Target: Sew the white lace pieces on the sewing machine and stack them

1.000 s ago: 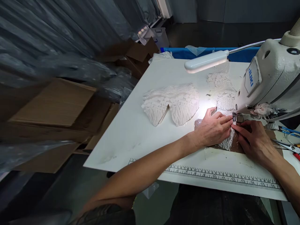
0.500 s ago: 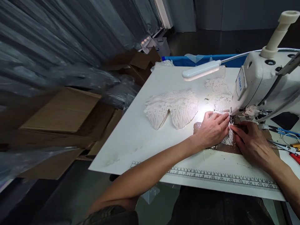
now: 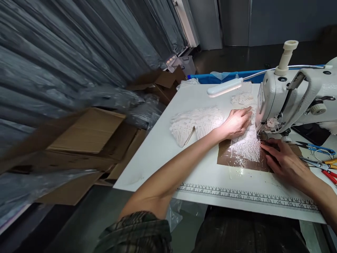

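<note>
White lace fabric (image 3: 247, 149) lies under the presser foot of a white sewing machine (image 3: 268, 100) and spreads over a brown sheet. My left hand (image 3: 238, 123) is on the lace just behind and left of the needle area, its fingers bent and pressed together on the cloth. To the right of the foot, my right hand (image 3: 285, 161) rests low on the table. One of its fingertips touches the lace's right edge, with the thumb apart; its other fingers are partly hidden. Another ruffled lace piece (image 3: 196, 119) lies to the left, partly behind my left forearm.
A lamp (image 3: 225, 88) on a flexible stem hangs over the table. Blue-handled snips (image 3: 319, 148), red-handled scissors (image 3: 329, 172) and a dark flat object (image 3: 312, 133) lie at the right. A printed ruler (image 3: 249, 197) runs along the front edge. Cardboard boxes (image 3: 86, 130) stand left.
My left hand has moved away from the front of the needle to the lace behind it, uncovering lace and brown sheet. My right hand stays beside the foot. The camera view has shifted.
</note>
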{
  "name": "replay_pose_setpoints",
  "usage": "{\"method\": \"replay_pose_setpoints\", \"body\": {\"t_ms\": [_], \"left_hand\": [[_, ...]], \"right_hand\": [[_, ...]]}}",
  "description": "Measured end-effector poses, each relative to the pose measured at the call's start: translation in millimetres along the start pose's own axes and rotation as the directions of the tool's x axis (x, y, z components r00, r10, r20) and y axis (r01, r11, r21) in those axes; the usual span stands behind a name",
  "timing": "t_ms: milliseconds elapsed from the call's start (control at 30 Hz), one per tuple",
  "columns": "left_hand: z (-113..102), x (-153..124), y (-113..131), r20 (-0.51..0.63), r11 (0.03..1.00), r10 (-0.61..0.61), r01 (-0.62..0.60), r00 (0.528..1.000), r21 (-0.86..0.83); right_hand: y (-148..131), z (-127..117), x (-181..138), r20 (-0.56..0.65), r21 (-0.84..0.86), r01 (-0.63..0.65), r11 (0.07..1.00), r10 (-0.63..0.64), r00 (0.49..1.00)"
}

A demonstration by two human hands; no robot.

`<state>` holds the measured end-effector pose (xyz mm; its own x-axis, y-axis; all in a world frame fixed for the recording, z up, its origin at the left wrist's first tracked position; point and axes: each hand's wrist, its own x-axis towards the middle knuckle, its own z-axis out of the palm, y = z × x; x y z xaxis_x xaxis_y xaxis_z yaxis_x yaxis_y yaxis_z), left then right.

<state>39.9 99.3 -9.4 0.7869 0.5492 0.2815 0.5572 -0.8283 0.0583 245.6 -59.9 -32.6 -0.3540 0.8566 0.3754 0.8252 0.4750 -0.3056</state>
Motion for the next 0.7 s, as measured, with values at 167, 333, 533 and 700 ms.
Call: {"method": "replay_pose_setpoints", "body": {"t_ms": [167, 333, 533, 700], "left_hand": [[-11, -34, 29, -0.046, 0.974, 0.140, -0.146, 0.989, -0.175], [-13, -56, 43, 0.002, 0.899, 0.286, -0.268, 0.958, -0.346], [-10, -57, 44, 0.016, 0.894, 0.182, -0.159, 0.983, -0.419], [-11, -60, 47, -0.043, 0.890, 0.138, -0.143, 0.990, -0.434]], "right_hand": [[2, -22, 0, 0.031, 0.067, 0.041, 0.997, -0.043, 0.999], [3, -39, 5, 0.057, 0.131, 0.048, 0.990, -0.056, 0.997], [-2, -38, 9, 0.062, 0.172, 0.043, 0.984, -0.054, 0.997], [-5, -26, 18, 0.158, 0.214, 0.057, 0.975, -0.092, 0.983]]}}
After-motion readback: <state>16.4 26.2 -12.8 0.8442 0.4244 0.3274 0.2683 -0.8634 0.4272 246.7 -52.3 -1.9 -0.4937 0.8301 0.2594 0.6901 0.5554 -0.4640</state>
